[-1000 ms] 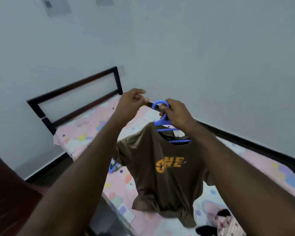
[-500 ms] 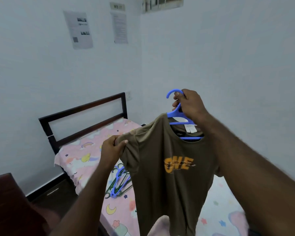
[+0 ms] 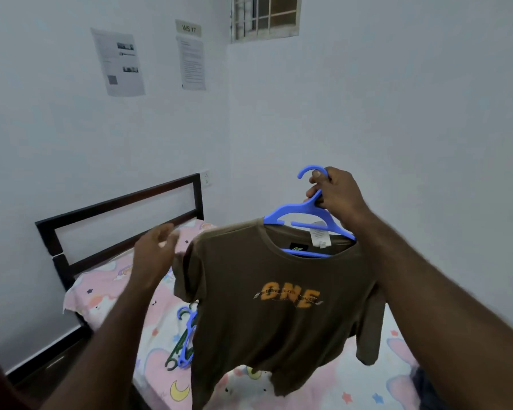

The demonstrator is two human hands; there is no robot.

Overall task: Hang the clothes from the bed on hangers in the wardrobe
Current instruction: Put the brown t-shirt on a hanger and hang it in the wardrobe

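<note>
The shirt (image 3: pixel 267 291) is on the blue hanger (image 3: pixel 296 210), front to the camera, hanging free above the bed (image 3: pixel 107 291) and clear of the sheet. Its collar sits over the hanger's shoulders and both sleeves droop. The right hand (image 3: pixel 335 190) grips the hanger's neck just under the hook, so the shirt hangs straight below that hand. The hanger's long axis runs across the view, slightly lower at the right end, and the hook opens to the left.

The left hand (image 3: pixel 154 253) is just beside the shirt's near shoulder, fingers loose and spread, holding nothing; it is blurred, and contact with the cloth cannot be made out. The right hand alone carries the load — the coming move turns on it.

Half a second ago the left hand pinched that sleeve; now it has let go, and the shirt hangs squarer. Spare hangers (image 3: pixel 184 341) lie on the bed behind the shirt. The wardrobe is not in view — I judge a turn away from the bed comes next.
</note>
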